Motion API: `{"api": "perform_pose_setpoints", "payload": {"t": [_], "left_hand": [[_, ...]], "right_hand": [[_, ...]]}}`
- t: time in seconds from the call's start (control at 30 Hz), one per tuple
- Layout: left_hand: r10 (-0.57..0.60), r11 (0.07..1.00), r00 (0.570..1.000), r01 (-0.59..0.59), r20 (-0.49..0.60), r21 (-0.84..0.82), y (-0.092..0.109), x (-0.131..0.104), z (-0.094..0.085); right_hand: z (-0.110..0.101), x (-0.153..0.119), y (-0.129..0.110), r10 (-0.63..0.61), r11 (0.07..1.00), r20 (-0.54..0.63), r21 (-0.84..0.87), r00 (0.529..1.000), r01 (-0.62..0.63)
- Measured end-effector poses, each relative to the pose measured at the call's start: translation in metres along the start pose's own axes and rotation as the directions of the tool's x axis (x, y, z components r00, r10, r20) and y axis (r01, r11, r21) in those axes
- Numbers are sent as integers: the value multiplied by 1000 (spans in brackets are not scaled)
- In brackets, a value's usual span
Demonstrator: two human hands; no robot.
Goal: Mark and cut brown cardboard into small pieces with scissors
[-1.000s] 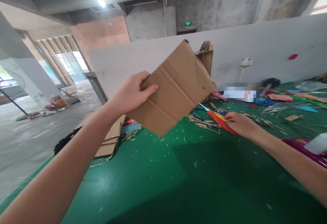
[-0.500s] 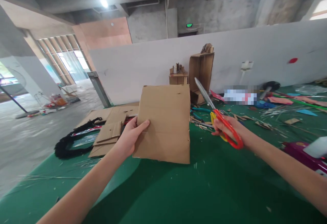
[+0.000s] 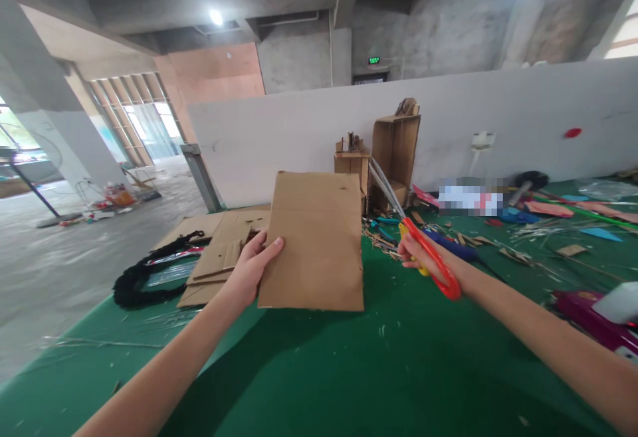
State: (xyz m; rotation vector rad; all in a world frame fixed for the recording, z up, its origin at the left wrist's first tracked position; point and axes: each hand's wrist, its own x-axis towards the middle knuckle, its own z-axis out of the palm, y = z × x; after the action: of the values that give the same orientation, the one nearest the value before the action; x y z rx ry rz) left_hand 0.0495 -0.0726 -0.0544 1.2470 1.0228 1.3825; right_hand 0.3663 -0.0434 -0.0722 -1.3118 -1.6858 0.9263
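My left hand (image 3: 255, 265) grips the left edge of a flat cardboard piece (image 3: 314, 244), thumb on its face and fingers behind. The piece is held up above the green table, roughly upright. In my right hand (image 3: 416, 256) is a pair of scissors (image 3: 431, 258) with red and yellow handles. Their metal blades point up and to the left, slightly parted, just right of the cardboard's upper right edge and apart from it. Behind the blades stands an open tall cardboard box (image 3: 396, 148), with a smaller cardboard structure (image 3: 349, 155) beside it.
Flat cardboard pieces (image 3: 216, 264) and a black fuzzy loop (image 3: 129, 287) lie at the left of the green table (image 3: 319, 384). Scraps, thin strips and a blue tool (image 3: 451, 244) are scattered at the right. A purple object (image 3: 593, 321) sits at the right edge. A white partition (image 3: 279, 125) stands behind.
The scissors have shifted slightly left, closer to the cardboard's upper right edge. The cardboard has turned a little in my left hand's hold. The camera view has tilted slightly up.
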Motion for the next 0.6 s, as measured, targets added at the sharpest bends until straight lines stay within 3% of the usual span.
{"api": "perform_pose_setpoints", "payload": {"t": [0.1,0.2,0.27,0.4,0.5,0.6], "left_hand": [[-26,996,995,18,94,83,2,-3,-1],[29,965,984,-74,177,253,1,-2,-4],[35,907,971,-131,238,400,-1,0,-9],[-160,699,908,-173,388,694,-5,0,-17],[-230,547,859,-274,456,791,-4,-5,-17],[-187,546,860,-310,474,778,1,-7,-18]], "right_hand": [[9,5,-2,50,994,-12,100,999,-49],[14,3,1,61,991,-34,121,998,-57],[14,1,7,51,989,-37,139,998,-45],[12,-2,13,58,984,-55,169,997,-48],[12,0,12,106,986,-112,144,988,-89],[10,2,12,111,987,-144,128,983,-93]]}}
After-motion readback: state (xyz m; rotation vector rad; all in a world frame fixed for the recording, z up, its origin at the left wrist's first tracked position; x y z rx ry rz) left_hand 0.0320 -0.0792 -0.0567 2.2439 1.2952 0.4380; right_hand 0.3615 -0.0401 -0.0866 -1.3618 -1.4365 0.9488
